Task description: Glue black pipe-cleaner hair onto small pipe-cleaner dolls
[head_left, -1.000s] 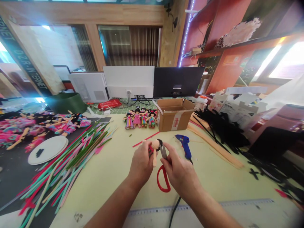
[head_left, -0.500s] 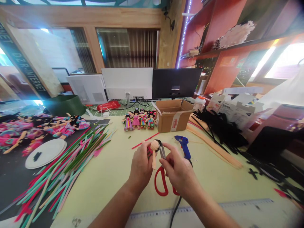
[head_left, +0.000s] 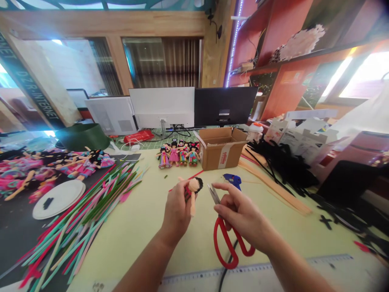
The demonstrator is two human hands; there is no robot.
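Note:
Held in my left hand (head_left: 178, 209) is a small doll (head_left: 193, 187) with black hair, a beige face and a beige arm hanging down; its body is mostly hidden by my fingers. My right hand (head_left: 238, 209) grips a pair of red-handled scissors (head_left: 226, 243) near the pivot, thumb and fingers closed on the metal. The blade tips point up and left, a short gap from the doll's hair. Behind my right hand lies a blue glue gun (head_left: 233, 180), partly covered by it.
Several finished dolls (head_left: 174, 154) stand beside an open cardboard box (head_left: 223, 152). Left are loose pipe cleaners (head_left: 100, 207), a white plate (head_left: 59, 198) and a doll heap (head_left: 82, 164). To the right lie black pipe cleaners (head_left: 282, 168) and beige strips (head_left: 276, 188). A ruler (head_left: 194, 277) runs along the front.
The scissors have come away from the doll's head, moving right and down with my right hand. My left hand and the doll have shifted slightly left.

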